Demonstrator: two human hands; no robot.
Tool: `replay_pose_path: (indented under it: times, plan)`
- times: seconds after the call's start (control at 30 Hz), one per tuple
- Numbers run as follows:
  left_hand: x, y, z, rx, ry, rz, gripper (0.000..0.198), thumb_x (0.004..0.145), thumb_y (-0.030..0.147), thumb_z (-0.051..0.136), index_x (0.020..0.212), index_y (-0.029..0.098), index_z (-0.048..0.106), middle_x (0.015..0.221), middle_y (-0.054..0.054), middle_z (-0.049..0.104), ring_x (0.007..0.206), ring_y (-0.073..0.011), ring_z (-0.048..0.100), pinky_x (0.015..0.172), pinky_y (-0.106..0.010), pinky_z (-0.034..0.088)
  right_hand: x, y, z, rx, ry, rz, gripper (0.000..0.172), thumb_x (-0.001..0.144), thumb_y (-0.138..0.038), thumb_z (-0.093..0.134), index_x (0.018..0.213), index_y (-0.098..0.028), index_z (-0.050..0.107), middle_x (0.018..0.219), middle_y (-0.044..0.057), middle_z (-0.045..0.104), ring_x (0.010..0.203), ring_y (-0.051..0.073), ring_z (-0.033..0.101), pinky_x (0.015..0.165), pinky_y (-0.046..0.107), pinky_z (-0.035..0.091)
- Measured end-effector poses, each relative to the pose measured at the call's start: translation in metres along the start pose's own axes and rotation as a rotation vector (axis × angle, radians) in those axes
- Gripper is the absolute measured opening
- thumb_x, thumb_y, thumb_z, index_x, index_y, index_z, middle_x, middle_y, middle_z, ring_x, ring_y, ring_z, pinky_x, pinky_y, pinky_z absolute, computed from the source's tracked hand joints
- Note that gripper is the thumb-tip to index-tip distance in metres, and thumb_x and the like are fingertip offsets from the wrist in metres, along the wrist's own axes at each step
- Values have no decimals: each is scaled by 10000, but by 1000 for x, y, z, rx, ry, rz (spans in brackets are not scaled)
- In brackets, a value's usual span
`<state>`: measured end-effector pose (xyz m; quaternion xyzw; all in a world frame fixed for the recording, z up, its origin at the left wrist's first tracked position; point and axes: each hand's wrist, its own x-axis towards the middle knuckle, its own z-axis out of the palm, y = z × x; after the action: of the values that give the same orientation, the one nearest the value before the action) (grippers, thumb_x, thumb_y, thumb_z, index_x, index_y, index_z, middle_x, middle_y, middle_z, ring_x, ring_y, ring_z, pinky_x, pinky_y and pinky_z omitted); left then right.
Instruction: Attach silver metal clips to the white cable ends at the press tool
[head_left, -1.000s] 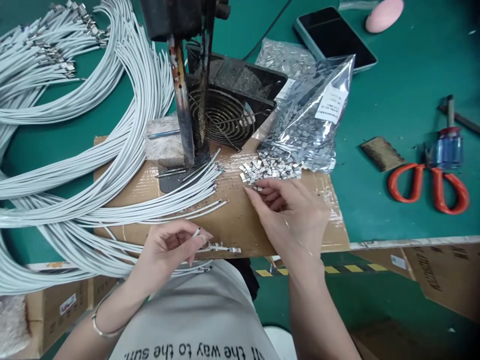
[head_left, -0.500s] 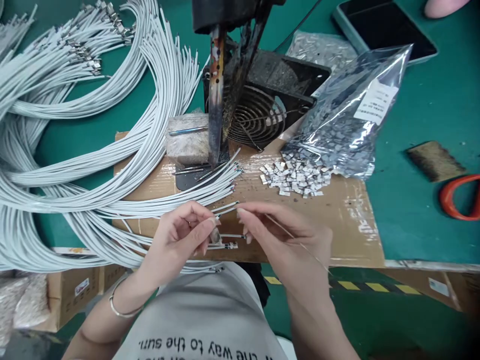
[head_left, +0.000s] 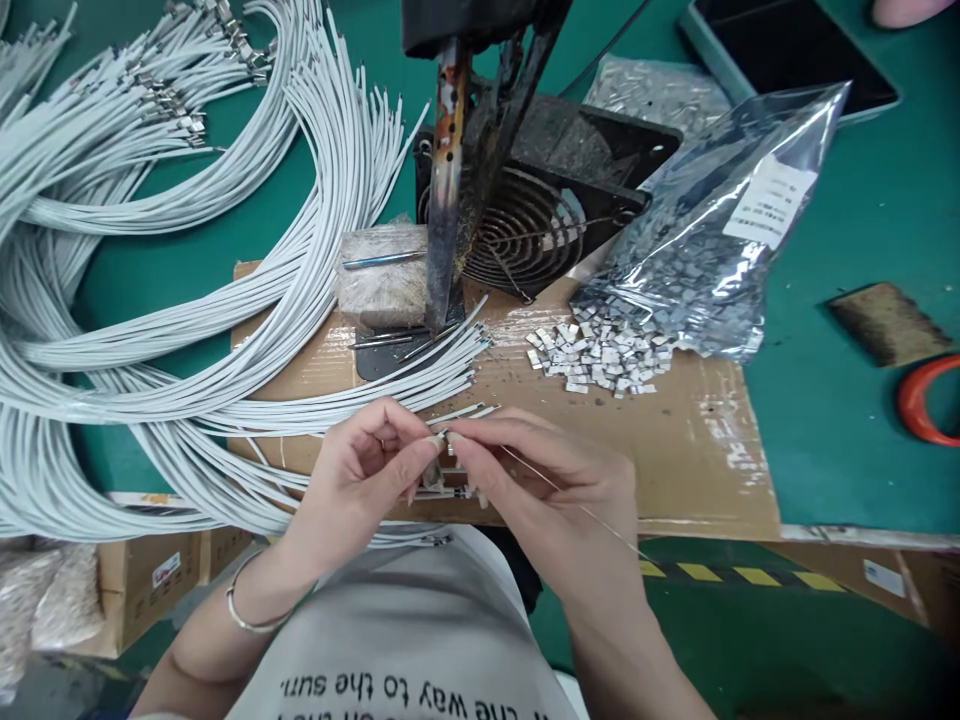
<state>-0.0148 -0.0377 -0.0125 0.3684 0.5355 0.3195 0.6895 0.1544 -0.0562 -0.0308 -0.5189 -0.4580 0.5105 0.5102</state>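
My left hand (head_left: 367, 470) and my right hand (head_left: 540, 480) meet fingertip to fingertip over the near edge of a cardboard sheet (head_left: 675, 450). The left hand pinches the end of a white wire (head_left: 442, 432). My right hand's thumb and forefinger pinch a tiny metal piece at that wire end; it is too small to make out clearly. A thin bare wire runs across the back of the right hand. A heap of small metal terminals (head_left: 596, 355) lies on the cardboard beyond the right hand, spilled from a clear bag (head_left: 712, 260).
A big bundle of white wires (head_left: 150, 330) sweeps over the left of the green table. A dark upright tool post (head_left: 446, 180) and a black fan (head_left: 525, 220) stand behind the cardboard. A phone (head_left: 787, 50), a brown pad (head_left: 889, 322) and orange scissor handles (head_left: 926, 400) lie at the right.
My right hand left the terminal heap and came back to meet the left hand at the wire end. The left hand rose slightly. The view shifted left and up.
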Motion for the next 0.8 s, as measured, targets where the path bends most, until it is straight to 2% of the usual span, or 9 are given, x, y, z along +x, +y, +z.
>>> replay_pose_path:
  times: [0.27,0.4,0.53,0.67,0.8]
  plan:
    - [1,-1,1,21,34,40,273,924,347,820,802,175,646,653,29,589,563,-86,487,530,-200,415,1,0,2,31,18,22,194,903,-129,758,947,-273,880,759,10,774,596,111,651,522,221,530]
    - [2,-3,0,21,22,82,207,942,269,805,827,179,657,729,14,654,637,-89,551,602,-195,463,1,4,2,97,11,55,224,892,-125,761,951,-302,884,791,7,800,614,108,673,510,199,527]
    - [0,-3,-1,84,22,129,184,944,242,791,830,187,658,772,-12,696,697,-123,607,644,-227,497,-1,12,1,185,-2,206,70,864,-266,817,891,-257,881,659,7,757,459,100,591,385,200,480]
    - [-2,3,-5,170,-15,142,185,936,257,792,812,187,674,751,-22,675,690,-141,572,613,-247,455,-3,14,-3,230,-14,315,141,803,-363,875,778,-224,861,558,3,707,387,107,556,341,213,475]
    - [-2,16,-11,233,-105,64,203,866,239,853,760,182,689,699,3,597,610,-118,432,531,-252,324,-2,10,-9,226,-90,344,129,782,-320,879,712,-216,845,543,7,698,405,109,566,370,212,489]
